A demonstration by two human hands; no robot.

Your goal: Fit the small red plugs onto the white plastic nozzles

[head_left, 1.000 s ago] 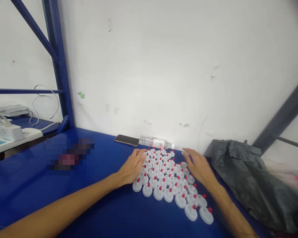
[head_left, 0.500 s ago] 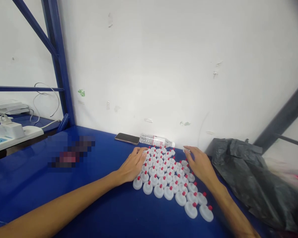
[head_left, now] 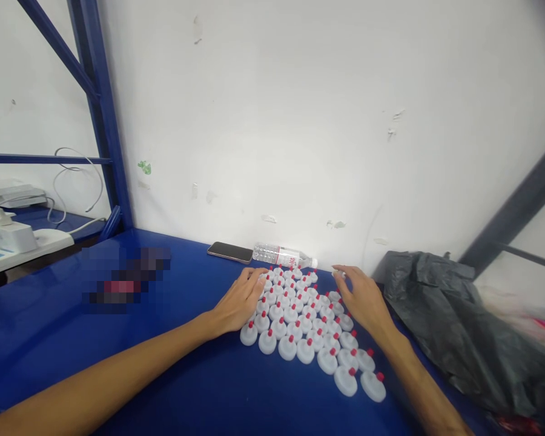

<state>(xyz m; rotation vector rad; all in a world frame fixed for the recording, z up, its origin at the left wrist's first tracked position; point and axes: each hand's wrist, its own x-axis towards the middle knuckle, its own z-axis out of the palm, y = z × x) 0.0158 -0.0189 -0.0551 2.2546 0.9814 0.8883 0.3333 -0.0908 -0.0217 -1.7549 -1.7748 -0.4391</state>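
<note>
Small, squat, round white bottles with red caps point(head_left: 295, 330) stand packed in a group on the blue tabletop point(head_left: 186, 387). My left hand point(head_left: 243, 297) lies along the group's left edge. Its fingers are stretched out, with the tips against the bottles at the far left. At the far right side of the group is my right hand point(head_left: 356, 293), with its thumb and fingers curved around a small white bottle point(head_left: 339, 274). The hand hides most of that bottle, and no cap shows on it.
Behind the group, a clear plastic water bottle point(head_left: 284, 255) lies on its side against the wall, beside a phone point(head_left: 230, 252). A dark plastic bag point(head_left: 440, 315) is heaped at right. A power strip point(head_left: 49, 241) sits at far left, near a blue metal frame point(head_left: 111, 121).
The whole view has shifted slightly, so everything appears a little further left. Both hands keep nearly the same place and pose beside the bottles.
</note>
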